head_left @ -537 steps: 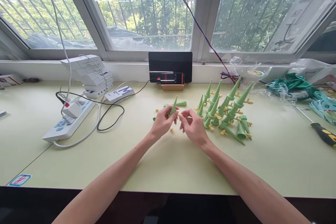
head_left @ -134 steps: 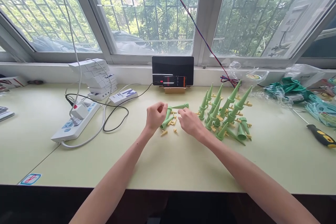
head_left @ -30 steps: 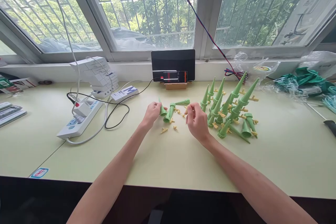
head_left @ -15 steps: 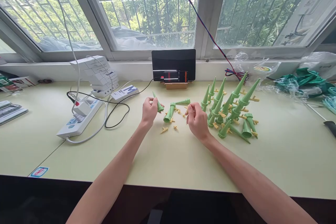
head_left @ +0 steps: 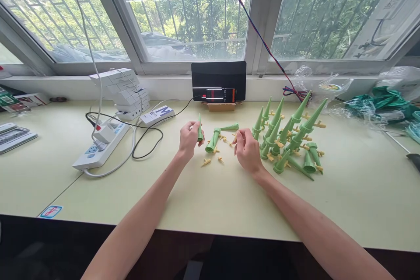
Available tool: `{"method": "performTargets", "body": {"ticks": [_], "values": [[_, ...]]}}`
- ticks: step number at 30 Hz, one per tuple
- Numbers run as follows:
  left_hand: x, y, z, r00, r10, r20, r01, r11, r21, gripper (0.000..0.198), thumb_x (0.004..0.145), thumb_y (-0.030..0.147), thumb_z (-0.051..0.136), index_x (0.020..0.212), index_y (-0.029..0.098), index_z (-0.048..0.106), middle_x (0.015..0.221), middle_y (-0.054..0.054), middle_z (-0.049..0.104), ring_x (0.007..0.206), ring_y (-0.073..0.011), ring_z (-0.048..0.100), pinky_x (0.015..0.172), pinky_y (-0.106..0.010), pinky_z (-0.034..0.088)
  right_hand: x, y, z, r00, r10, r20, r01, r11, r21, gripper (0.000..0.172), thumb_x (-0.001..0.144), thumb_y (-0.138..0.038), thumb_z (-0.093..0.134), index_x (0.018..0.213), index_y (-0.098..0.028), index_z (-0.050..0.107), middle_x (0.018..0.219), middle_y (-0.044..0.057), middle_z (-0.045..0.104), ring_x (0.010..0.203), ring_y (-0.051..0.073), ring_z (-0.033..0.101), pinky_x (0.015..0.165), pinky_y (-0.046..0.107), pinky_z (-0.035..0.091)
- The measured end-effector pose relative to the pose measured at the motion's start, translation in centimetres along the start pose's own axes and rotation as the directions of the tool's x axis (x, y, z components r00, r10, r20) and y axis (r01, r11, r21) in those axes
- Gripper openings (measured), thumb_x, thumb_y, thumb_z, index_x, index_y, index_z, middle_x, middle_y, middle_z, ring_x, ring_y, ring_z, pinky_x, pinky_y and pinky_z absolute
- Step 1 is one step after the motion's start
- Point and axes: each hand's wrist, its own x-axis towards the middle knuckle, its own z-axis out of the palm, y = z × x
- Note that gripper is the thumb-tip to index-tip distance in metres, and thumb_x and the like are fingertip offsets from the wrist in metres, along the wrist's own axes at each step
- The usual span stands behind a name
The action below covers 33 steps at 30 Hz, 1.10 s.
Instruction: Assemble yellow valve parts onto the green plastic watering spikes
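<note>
My left hand is closed around a green plastic plant watering spike, its tip pointing up. Fingers pinched, my right hand holds a small yellow valve that is mostly hidden by the fingertips. Between the hands lie two loose green spikes, one crossing near the other's end. Several yellow valves are scattered around them on the table. To the right of my right hand stands a cluster of green spikes with yellow valves fitted in their sides; a few lie on their sides at its front.
A phone leans on a dark screen at the back. To the left are a power strip with cables, a white box and stacked white boxes. Plastic bags and a screwdriver are at the right.
My left hand has turned the green spike from leaning to nearly upright. My right hand keeps its pinch in about the same place. The whole view has shifted slightly.
</note>
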Motion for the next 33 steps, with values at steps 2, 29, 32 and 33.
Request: {"method": "performTargets", "body": {"ticks": [2, 29, 32, 33], "values": [[0.0, 0.1, 0.0, 1.000, -0.016, 0.012, 0.017, 1.000, -0.016, 0.017, 0.084, 0.034, 0.057, 0.082, 0.018, 0.054, 0.052, 0.003, 0.049, 0.035, -0.0098, 0.044, 0.035, -0.022, 0.027, 0.0, 0.1, 0.0, 1.000, 0.004, 0.004, -0.004, 1.000, 0.001, 0.030, 0.102, -0.047, 0.033, 0.089, -0.022, 0.045, 0.073, 0.000, 0.060, 0.054, 0.013, 0.056, 0.055, 0.025, 0.043], [-1.4, 0.4, 1.3, 0.940, 0.003, 0.340, 0.042, 0.991, -0.126, 0.027, 0.086, 0.032, 0.049, 0.105, 0.017, 0.061, 0.065, 0.000, 0.050, 0.051, -0.0100, 0.039, 0.042, -0.021, 0.026, 0.1, -0.4, 0.0, 1.000, 0.008, 0.026, -0.011, 0.995, 0.103, 0.021, 0.095, -0.041, 0.049, 0.087, -0.021, 0.049, 0.074, -0.001, 0.056, 0.053, 0.012, 0.057, 0.050, 0.025, 0.046], [-1.7, 0.4, 1.5, 0.923, -0.013, 0.384, 0.066, 0.990, -0.126, 0.027, 0.085, 0.031, 0.051, 0.106, 0.016, 0.062, 0.070, -0.001, 0.050, 0.055, -0.0103, 0.040, 0.043, -0.021, 0.028, 0.1, -0.5, 0.0, 0.999, 0.006, 0.043, -0.012, 0.991, 0.137, 0.020, 0.094, -0.039, 0.050, 0.086, -0.021, 0.050, 0.074, -0.001, 0.057, 0.054, 0.012, 0.058, 0.050, 0.025, 0.046], [-1.7, 0.4, 1.6, 0.919, -0.020, 0.393, 0.074, 0.990, -0.123, 0.027, 0.085, 0.031, 0.052, 0.106, 0.017, 0.062, 0.071, -0.001, 0.050, 0.055, -0.0102, 0.040, 0.043, -0.021, 0.028, 0.1, -0.6, -0.1, 0.999, 0.006, 0.050, -0.013, 0.989, 0.148, 0.019, 0.094, -0.038, 0.050, 0.086, -0.020, 0.050, 0.075, -0.001, 0.057, 0.054, 0.012, 0.058, 0.050, 0.025, 0.047]]}}
